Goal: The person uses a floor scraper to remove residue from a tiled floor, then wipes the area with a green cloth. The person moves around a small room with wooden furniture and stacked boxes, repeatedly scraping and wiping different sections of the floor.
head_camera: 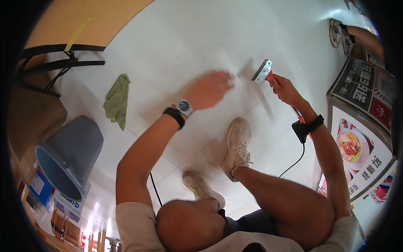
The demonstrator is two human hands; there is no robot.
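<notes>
My right hand grips the red handle of a scraper, whose wide metal head is raised a little over the floor and casts a shadow there. The handle's shaft runs back along my forearm. My left hand is blurred and hovers palm down above the pale tiled floor, fingers extended, with nothing visible in it. What lies under that palm is hidden. A crumpled green cloth rests on the floor to the left of my left hand.
A grey bin stands at the left, beside cardboard boxes. Above it is a folding table with black metal legs. A printed display stand with food pictures is close to my right arm. Another person's shoes are at upper right.
</notes>
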